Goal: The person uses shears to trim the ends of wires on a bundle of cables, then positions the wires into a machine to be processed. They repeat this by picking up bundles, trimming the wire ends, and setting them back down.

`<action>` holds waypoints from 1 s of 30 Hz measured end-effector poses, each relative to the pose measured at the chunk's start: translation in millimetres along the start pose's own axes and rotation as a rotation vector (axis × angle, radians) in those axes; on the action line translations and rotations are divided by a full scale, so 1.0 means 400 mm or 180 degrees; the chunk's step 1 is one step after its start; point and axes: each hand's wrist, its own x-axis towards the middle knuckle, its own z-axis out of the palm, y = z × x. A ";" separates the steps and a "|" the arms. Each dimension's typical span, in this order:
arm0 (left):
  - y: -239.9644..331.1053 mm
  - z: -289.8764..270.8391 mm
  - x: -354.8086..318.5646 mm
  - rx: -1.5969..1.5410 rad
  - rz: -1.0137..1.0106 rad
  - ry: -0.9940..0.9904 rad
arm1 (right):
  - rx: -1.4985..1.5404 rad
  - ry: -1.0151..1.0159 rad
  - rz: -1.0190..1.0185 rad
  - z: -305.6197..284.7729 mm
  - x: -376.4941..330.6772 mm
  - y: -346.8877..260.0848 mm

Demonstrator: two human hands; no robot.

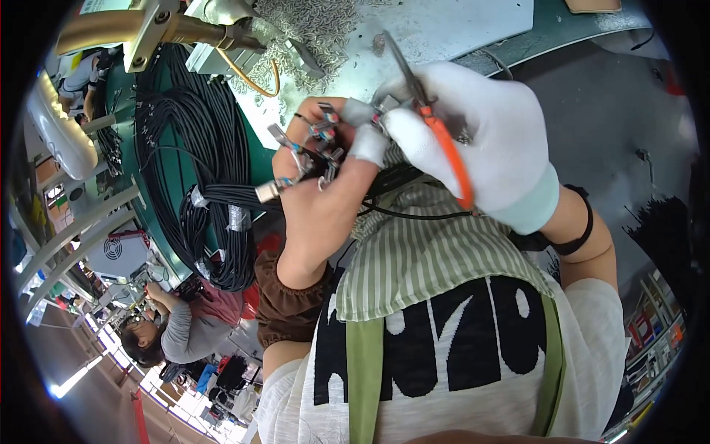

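My left hand, with pale covers on its fingertips, is closed around a bunch of black cables. Their ends carry small metal plugs and short coloured wires, fanned out between the fingers. Thumb and forefinger pinch one small connector close to my right hand. In a white glove, my right hand grips an orange-handled hand tool with a long, narrow, blurred metal tip pointing up and away. I cannot make out the tool's exact kind. The gloved fingertips meet the pinched connector, and part of it is hidden.
A large coil of black cables lies on the green table at left. Small metal pieces are heaped on the white board ahead. A machine with a brass-coloured pipe overhangs the upper left. Another person works at lower left.
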 end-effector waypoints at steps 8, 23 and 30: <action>-0.005 0.018 0.000 0.0727 0.0474 0.0372 | -0.2757 0.0203 -0.1286 -0.001 -0.036 -0.002; -0.029 -0.024 -0.003 0.0543 0.0439 0.0266 | -0.1614 -0.0241 -0.0742 0.045 -0.016 0.012; -0.061 -0.039 0.011 0.0562 0.0428 0.0346 | -0.1605 -0.0774 -0.0076 0.046 0.006 0.021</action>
